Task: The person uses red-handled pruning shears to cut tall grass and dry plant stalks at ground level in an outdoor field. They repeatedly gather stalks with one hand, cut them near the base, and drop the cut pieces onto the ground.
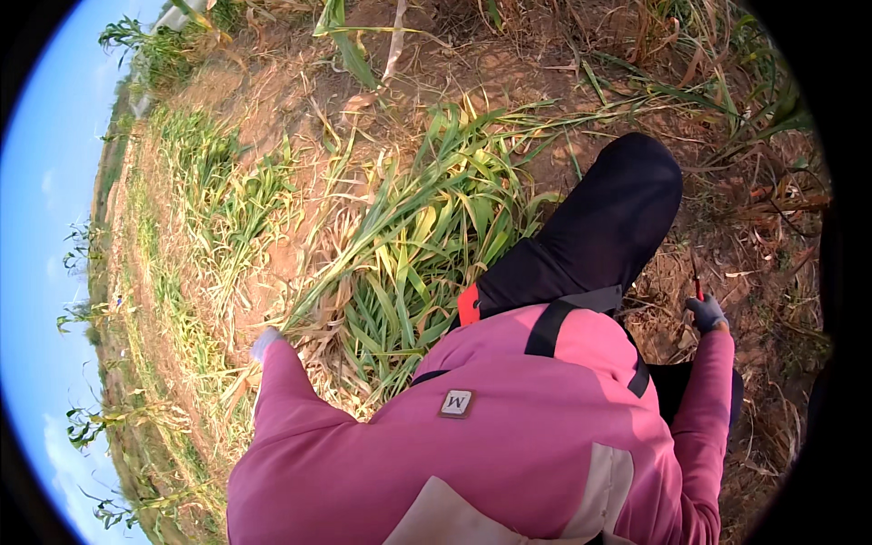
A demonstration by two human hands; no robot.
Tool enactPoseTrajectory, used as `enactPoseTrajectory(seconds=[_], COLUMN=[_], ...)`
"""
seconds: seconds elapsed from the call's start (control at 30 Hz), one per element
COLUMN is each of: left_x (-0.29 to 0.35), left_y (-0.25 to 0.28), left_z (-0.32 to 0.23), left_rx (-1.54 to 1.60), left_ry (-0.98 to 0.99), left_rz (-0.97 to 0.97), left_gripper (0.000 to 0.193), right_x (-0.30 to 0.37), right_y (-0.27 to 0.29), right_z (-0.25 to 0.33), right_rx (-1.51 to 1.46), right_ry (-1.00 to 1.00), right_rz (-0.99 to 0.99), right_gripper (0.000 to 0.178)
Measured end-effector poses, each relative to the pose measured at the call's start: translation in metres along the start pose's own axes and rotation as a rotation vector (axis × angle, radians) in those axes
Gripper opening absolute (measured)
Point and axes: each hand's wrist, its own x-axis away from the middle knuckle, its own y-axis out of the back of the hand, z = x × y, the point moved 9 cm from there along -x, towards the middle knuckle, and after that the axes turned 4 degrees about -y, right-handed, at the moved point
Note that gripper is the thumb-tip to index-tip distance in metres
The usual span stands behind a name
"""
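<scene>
My left hand (265, 344), in a pale grey glove, is at the lower ends of a bundle of long green leafy stalks (400, 213). The stems come together at this hand, which appears closed around them, though the fingers are mostly hidden. Their leafy tops spread away over a heap of cut green and yellowing leaves (409, 300). Off to the right, my right hand (707, 314), in a grey glove, is closed around the red handle of a slim tool, apparently a sickle (698, 289). Its thin dark blade points away from me and blends into the soil.
My bent leg in dark trousers (599, 213) lies between the heap and my right hand. More cut stalks (213, 173) lie in rows at left. Dry stubble and leaves (763, 263) cover brown soil at right. Upright plants (86, 422) stand at the left edge.
</scene>
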Motion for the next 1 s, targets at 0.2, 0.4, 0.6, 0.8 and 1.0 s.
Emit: enactPoseTrajectory(seconds=[0.2, 0.4, 0.6, 0.8, 1.0], left_x=[-0.003, -0.023, 0.017, -0.009, 0.242], left_y=[-0.037, -0.038, 0.047, 0.089, 0.252], left_z=[0.049, 0.092, -0.044, -0.282, -0.447], left_rx=[0.02, -0.069, -0.053, 0.434, 0.635], left_ry=[0.126, 0.237, -0.028, -0.945, -1.684], left_rz=[0.023, -0.032, 0.105, -0.153, -0.437], left_gripper=[0.032, 0.049, 0.061, 0.037, 0.019], right_x=[0.003, 0.01, 0.043, 0.091, 0.129], right_y=[0.0, 0.001, 0.006, 0.025, 0.024], right_z=[-0.013, -0.007, -0.01, 0.02, 0.023], right_rx=[-0.021, 0.014, 0.019, 0.291, 0.259], right_ry=[-0.018, -0.032, -0.014, -0.091, 0.0], right_rz=[0.017, 0.016, -0.044, -0.067, -0.069], right_gripper=[0.043, 0.044, 0.041, 0.056, 0.06])
